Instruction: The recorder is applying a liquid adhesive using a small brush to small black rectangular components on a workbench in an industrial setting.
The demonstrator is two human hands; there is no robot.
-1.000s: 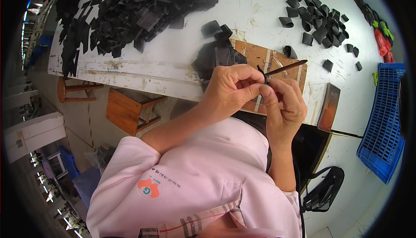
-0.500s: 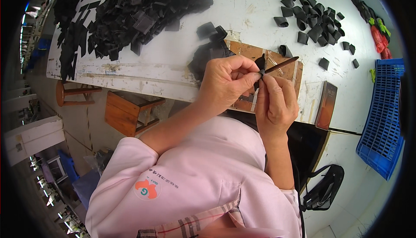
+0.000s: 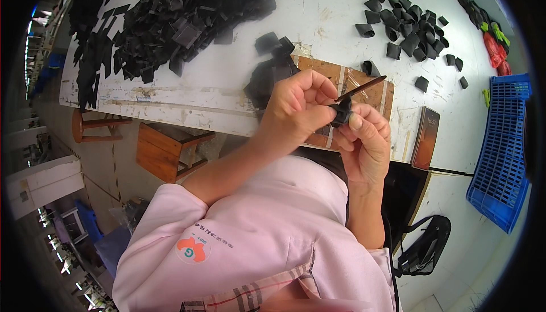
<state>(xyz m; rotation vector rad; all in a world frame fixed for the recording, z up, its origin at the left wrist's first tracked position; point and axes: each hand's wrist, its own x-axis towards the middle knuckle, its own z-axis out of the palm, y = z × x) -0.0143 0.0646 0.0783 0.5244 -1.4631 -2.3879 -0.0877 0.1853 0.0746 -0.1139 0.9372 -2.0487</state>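
Note small black fabric piece (image 3: 341,114) between both sets of fingertips, raised in front of a brown taped board (image 3: 384,96) on the white surface (image 3: 324,11). Note right grip (image 3: 367,144) pinching the piece at its side, thumb against forefinger. Note left grip (image 3: 298,104) with thumb tip against the opposite side and forefinger curled above; cannot tell whether fully closed on the piece. Observe slim brown stick (image 3: 362,88) slanting up and rightward from beside the piece; cannot tell which fingers bear its lower end.

Rate as principal risk: slip of the piece from the fingertips, owing to small size and shallow contact. Consider possible loss among like-coloured material, given the dark stack (image 3: 267,82) just beyond the left grip.

Rate as second risk: snagging of the fabric or a jab to a finger, owing to the narrow stick so close to cloth and skin. Rate as third: twisting or creasing of the piece, through uneven pull from the two sides.

List as lesser hazards: displacement of the looped black piece (image 3: 369,69) at the board's far edge, through a wide swing of the stick; knocking of the phone (image 3: 426,137), through careless outward movement of the right forearm.
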